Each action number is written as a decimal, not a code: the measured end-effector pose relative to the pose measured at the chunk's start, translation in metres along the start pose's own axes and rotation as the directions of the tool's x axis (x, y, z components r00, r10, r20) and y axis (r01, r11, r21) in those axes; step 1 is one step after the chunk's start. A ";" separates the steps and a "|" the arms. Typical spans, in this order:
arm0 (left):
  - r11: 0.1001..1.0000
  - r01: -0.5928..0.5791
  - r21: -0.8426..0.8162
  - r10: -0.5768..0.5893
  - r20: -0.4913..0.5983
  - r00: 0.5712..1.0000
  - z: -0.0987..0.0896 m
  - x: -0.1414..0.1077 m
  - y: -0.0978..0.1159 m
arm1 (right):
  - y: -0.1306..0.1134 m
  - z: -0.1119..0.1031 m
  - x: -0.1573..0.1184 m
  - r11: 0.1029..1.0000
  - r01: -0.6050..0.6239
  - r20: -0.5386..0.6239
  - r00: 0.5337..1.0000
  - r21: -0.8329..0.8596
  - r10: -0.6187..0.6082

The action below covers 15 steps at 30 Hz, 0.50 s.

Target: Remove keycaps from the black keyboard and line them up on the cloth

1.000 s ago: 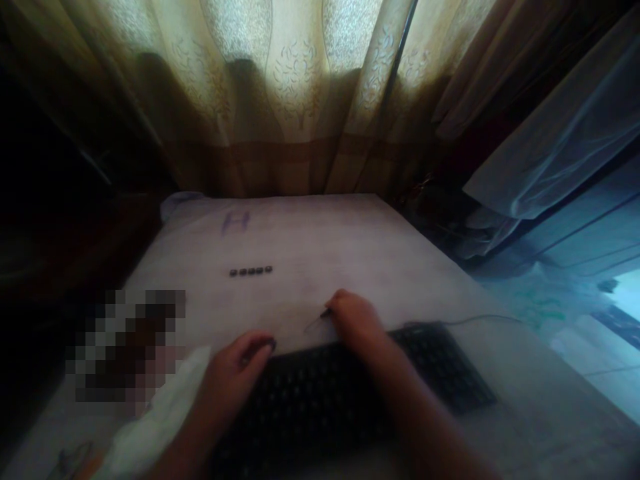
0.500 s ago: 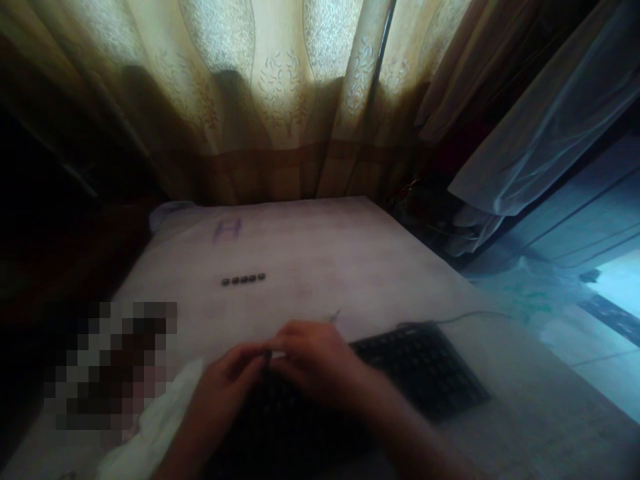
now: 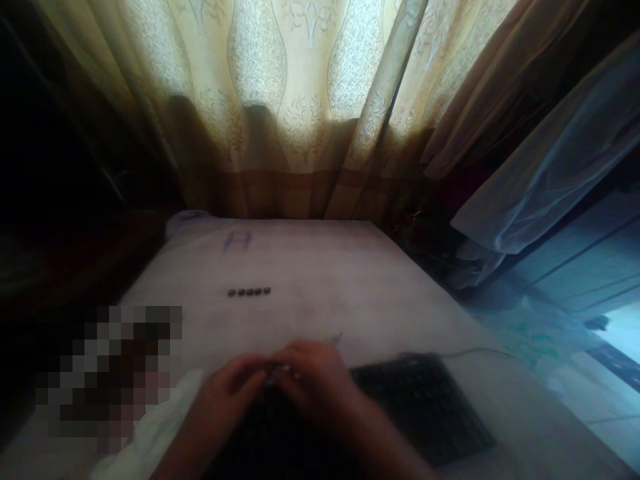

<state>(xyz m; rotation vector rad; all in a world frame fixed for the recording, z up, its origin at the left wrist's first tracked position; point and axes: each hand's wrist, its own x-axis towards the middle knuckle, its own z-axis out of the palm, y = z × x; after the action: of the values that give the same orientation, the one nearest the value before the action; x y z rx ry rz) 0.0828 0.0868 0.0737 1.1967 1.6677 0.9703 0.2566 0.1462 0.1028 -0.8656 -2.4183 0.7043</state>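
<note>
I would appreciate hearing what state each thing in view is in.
Left hand: fingers bent, pinching a small dark piece.
Right hand: fingers bent, close against the left's.
Keyboard: lying flat, partly hidden by hands.
Cable: loosely curved.
Five dark pieces: lined up.
Curtain: drawn, backlit.

Just one view here, the head camera, looking forward and down from the wearer's own eyes, over both hands and the keyboard (image 3: 425, 407) close below, across the tabletop (image 3: 310, 267), to the curtain (image 3: 305, 133) filling the top beyond.
</note>
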 end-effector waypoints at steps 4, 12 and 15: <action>0.967 0.004 0.255 0.041 -0.171 0.984 -0.010 0.005 -0.009 | 0.019 -0.015 0.016 0.997 -0.076 -0.066 0.995 0.008 0.076; 0.849 -0.059 0.525 0.163 -0.154 0.974 -0.021 0.014 -0.036 | 0.096 -0.010 0.093 0.902 -0.323 -0.046 0.945 -0.286 0.324; 0.819 -0.084 0.567 0.203 -0.148 0.968 -0.020 0.014 -0.038 | 0.107 0.004 0.107 0.893 -0.339 -0.035 0.938 -0.297 0.344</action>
<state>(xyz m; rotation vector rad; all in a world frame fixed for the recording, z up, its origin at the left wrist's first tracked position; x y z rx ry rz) 0.0500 0.0892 0.0424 1.6733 2.1405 0.7242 0.2266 0.2892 0.0626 -1.4398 -2.4524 0.4682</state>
